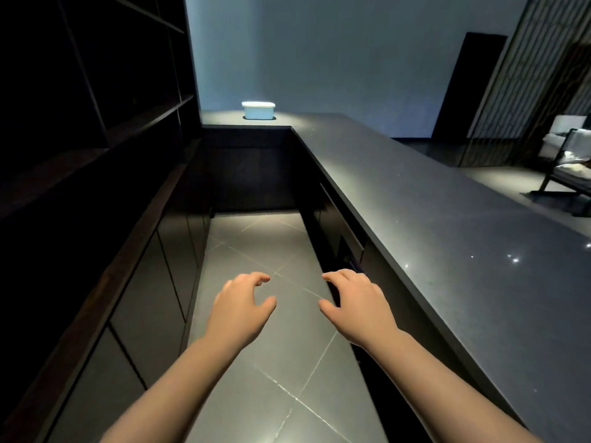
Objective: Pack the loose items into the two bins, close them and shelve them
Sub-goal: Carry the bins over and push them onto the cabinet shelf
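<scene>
A: Where is the bin?

B: One pale bin [258,110] sits at the far end of the counter [431,203], lit from above, lid on as far as I can tell. It is well apart from both hands.

A: And the hands?

B: The left hand [240,310] and the right hand [358,306] are held out side by side over the floor [271,362], palms down. Fingers are loosely curled and spread, thumbs pointing toward each other. Neither holds anything.

A: Do they touch anything?

B: No. The right hand hangs just beside the counter's front edge, near the dark cabinet fronts below it; I cannot tell if the fingertips reach them.

A: What else is around?

B: Dark shelves [96,91] and low cabinets [153,282] run along the left. A chair [566,161] stands far right, past the counter.
</scene>
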{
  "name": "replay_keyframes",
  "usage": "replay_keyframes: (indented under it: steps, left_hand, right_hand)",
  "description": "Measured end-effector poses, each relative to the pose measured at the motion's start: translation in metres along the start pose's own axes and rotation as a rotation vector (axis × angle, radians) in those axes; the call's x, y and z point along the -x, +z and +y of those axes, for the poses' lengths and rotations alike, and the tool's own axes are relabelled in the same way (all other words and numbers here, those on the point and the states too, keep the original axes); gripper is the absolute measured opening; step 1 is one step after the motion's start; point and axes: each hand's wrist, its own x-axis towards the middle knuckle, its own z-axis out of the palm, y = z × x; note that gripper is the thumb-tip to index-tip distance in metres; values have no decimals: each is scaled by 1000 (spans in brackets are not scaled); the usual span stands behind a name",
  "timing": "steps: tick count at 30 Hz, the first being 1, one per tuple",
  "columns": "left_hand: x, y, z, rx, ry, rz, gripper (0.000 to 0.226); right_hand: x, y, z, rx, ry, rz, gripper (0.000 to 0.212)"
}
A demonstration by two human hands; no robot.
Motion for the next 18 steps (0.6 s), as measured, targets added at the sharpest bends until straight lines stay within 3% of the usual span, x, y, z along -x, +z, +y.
replay_keyframes:
  steps: [18]
  left_hand:
    - [-320, 81, -33, -128, -130, 33, 36]
  right_hand:
    - [-345, 40, 85, -37, -48, -79, 52]
